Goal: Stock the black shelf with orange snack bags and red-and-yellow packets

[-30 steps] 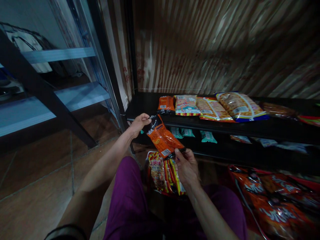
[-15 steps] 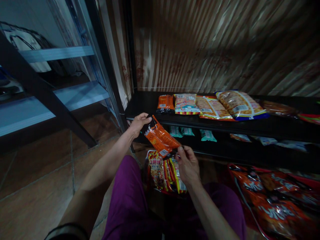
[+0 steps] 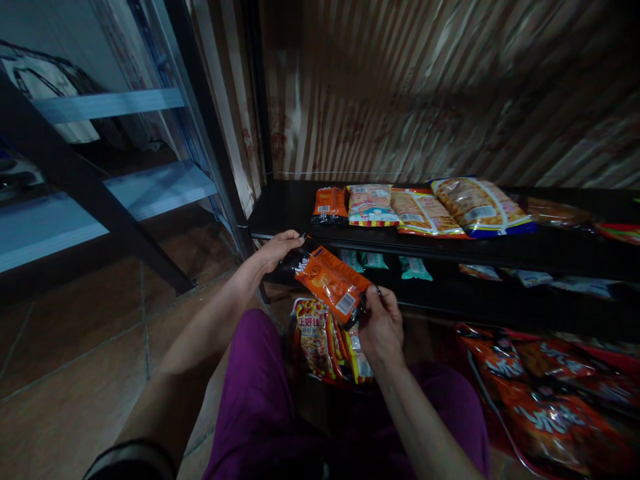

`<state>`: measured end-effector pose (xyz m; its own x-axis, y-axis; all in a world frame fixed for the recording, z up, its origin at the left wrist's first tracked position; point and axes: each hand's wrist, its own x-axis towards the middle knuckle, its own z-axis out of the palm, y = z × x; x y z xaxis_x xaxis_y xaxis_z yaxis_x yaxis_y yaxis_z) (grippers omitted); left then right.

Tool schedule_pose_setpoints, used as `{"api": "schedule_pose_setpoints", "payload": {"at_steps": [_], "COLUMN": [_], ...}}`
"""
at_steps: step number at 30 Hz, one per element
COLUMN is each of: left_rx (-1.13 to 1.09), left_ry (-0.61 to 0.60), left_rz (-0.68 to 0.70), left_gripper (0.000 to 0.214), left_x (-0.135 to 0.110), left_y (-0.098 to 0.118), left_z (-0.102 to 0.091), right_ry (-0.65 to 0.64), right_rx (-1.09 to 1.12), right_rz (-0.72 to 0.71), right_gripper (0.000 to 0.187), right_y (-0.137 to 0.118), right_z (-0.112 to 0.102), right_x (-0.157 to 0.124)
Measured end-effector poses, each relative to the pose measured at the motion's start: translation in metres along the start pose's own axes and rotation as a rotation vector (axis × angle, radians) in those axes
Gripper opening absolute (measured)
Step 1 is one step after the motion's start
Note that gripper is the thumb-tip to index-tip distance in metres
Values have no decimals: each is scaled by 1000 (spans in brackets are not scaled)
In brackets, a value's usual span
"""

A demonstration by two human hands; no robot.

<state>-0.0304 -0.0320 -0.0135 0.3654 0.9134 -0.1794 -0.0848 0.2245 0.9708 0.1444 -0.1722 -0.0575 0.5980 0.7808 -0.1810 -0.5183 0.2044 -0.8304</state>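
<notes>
An orange and black snack packet is held flat between both my hands in front of a low black shelf. My left hand pinches its dark upper-left end. My right hand grips its lower-right end, fingers closed on the seam. Below the packet, between my knees in purple trousers, stands a bundle of red and yellow snack packets.
The shelf top carries a row of snack bags: a small orange packet, a pink one, an orange one and a blue-edged one. Teal packets lie on the lower shelf. A large red bag lies at right. A blue metal rack stands left on the tiled floor.
The packet has turned flatter and moved slightly right and down, its printed face now upward. My right hand shifted right and closed tighter on its end. The left hand stayed on the other end.
</notes>
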Motion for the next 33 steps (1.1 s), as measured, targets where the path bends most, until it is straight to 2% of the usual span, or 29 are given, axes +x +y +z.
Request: {"api": "schedule_pose_setpoints", "payload": {"at_steps": [6,12,16,18,21,24,26,29,31,33], "left_rx": [65,232,232,174,87,31,-3,-36,-54,-72], "left_ry": [3,-12,-19,-34,-61,-36,-17,-2,12,35], "left_rz": [24,144,97,39,-30,-77,-104,-129,-149,-172], "left_gripper": [26,20,21,21,23,26,27,29,31,31], "left_x": [-4,-2,1,0,-1,1,3,5,6,8], "left_y": [0,10,19,22,25,25,25,26,26,25], "left_z": [2,15,21,24,28,32,36,41,44,47], "right_ry": [17,52,13,-13,-138,-407,-612,-791,-799,-770], "right_rx": [-36,-39,-173,-317,-605,-836,-940,-1057,-1098,-1129], "right_rz": [58,51,12,-107,-446,-764,-909,-1024,-1034,-1009], "right_gripper": [40,41,39,43,61,59,59,79,95,101], "right_y": [2,4,15,19,16,4,-2,-3,0,4], "right_z": [-7,-14,-23,-27,-29,-25,-19,-9,-3,-1], "right_x": [8,10,18,21,21,15,11,9,8,8]}}
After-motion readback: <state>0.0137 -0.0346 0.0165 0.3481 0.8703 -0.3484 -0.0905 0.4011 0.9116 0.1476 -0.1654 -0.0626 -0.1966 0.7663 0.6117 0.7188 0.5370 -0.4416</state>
